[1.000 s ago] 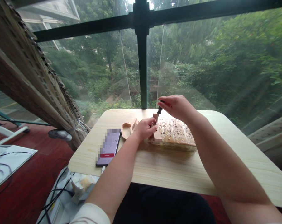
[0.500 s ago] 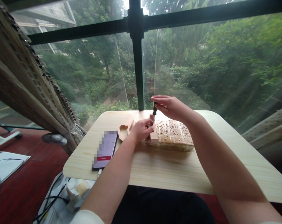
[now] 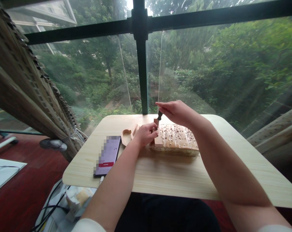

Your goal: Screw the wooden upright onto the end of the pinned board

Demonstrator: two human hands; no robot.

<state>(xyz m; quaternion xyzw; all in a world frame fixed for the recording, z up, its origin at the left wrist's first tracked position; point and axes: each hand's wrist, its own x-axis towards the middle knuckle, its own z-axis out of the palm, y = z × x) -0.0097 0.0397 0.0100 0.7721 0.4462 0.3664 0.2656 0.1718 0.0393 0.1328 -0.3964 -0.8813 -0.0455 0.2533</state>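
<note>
A tool with a black handle and a metal shaft (image 3: 159,115) stands nearly upright, its tip down at a small pinkish wooden block (image 3: 158,142). My left hand (image 3: 145,134) is closed, thumb and fingers pinching the tool low down beside the block; the tip is hidden by the fingers. Over the handle's top, my right hand (image 3: 176,110) lies flat with its fingers stretched out to the left, the palm side against the handle end. Beneath the block is a pale slab (image 3: 178,137), its top pitted with many small dark holes and its surface shiny like clear wrapping.
Left of my hand lies a carved wooden piece with a hollow (image 3: 125,137), with another wooden piece (image 3: 135,129) near it. A phone (image 3: 108,156) with a cable rests on the light wooden table (image 3: 175,177). A window stands behind; a bag with cables (image 3: 63,206) is below left.
The right hand and the tool's handle have dipped slightly. The left hand keeps its place at the block. The whole view has shifted a little.
</note>
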